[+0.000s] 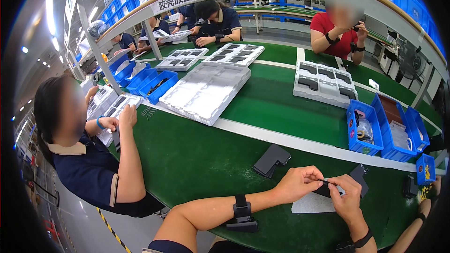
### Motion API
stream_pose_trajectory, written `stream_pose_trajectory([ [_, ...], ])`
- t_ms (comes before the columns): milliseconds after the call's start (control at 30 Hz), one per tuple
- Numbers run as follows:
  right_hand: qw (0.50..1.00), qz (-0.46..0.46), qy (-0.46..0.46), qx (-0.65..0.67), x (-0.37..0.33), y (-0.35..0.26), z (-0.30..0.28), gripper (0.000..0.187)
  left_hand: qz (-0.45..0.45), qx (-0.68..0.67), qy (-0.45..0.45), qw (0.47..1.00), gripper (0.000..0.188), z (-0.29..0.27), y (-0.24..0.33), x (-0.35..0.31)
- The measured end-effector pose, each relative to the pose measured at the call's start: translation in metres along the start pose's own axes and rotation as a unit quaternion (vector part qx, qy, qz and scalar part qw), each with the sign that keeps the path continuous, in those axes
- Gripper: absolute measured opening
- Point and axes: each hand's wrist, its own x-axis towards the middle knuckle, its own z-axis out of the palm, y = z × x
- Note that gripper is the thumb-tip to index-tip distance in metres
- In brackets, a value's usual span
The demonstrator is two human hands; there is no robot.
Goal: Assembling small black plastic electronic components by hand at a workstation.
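Observation:
My left hand [300, 185] pinches the near end of a small dark plastic part [323, 189] between thumb and fingertips. My right hand [348, 197] grips the same part from the other side, its fingers curled. Much of the part is hidden by my fingers. Beneath it, a pale cloth or paper sheet [307, 204] lies on the green table. Beyond my left hand rests a stack of flat black L-shaped plastic shells [272, 160]. Another black shell [359, 178] lies just past my right hand.
White moulded trays [206, 91] stand on the conveyor beyond a pale rail; another tray [323, 84] holds black shells. Blue bins [363, 129] line the right side, near a small bin [425, 169] of yellow pieces. A co-worker [89, 159] sits at left; another's hand [424, 206] shows at right.

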Motion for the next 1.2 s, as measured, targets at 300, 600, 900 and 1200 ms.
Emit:
stream_pose_trajectory([
  [300,0.988,-0.102,0.023,-0.112,0.003,0.004,0.004,0.017,-0.002,-0.084,0.033,0.996,0.016,0.0,-0.011,0.005],
  [600,0.999,-0.028,0.019,-0.027,0.001,0.004,0.003,0.018,-0.032,-0.037,0.021,0.999,0.017,-0.002,-0.002,0.002],
  [900,0.994,0.099,-0.045,0.015,0.004,-0.003,-0.009,0.008,0.003,-0.022,0.008,1.0,0.018,0.0,-0.003,0.0],
  [1200,0.996,-0.05,-0.041,-0.066,0.004,0.002,-0.007,0.009,0.012,0.048,0.002,0.999,0.019,0.002,-0.001,0.0],
])
